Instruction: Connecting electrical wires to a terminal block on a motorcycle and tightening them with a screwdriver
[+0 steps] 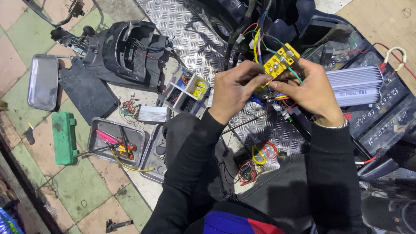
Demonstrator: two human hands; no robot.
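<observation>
A small yellow terminal block [281, 60] with screws and coloured wires running from it is held up between both hands. My left hand [234, 89] grips its left lower end with thumb and fingers. My right hand [310, 89] holds its right side and the bundle of wires below it. Green, yellow and red wires [260, 41] lead up from the block into the open body of a black scooter. Both hands are over a diamond-pattern metal footboard [190, 30].
A ribbed silver controller box [354, 85] lies right of my hands, over black batteries [390, 117]. On the tiled floor to the left are a metal tray of tools [115, 141], a green case [63, 138], a mirror [42, 81], a black scooter panel [125, 54] and a compartment box [186, 91].
</observation>
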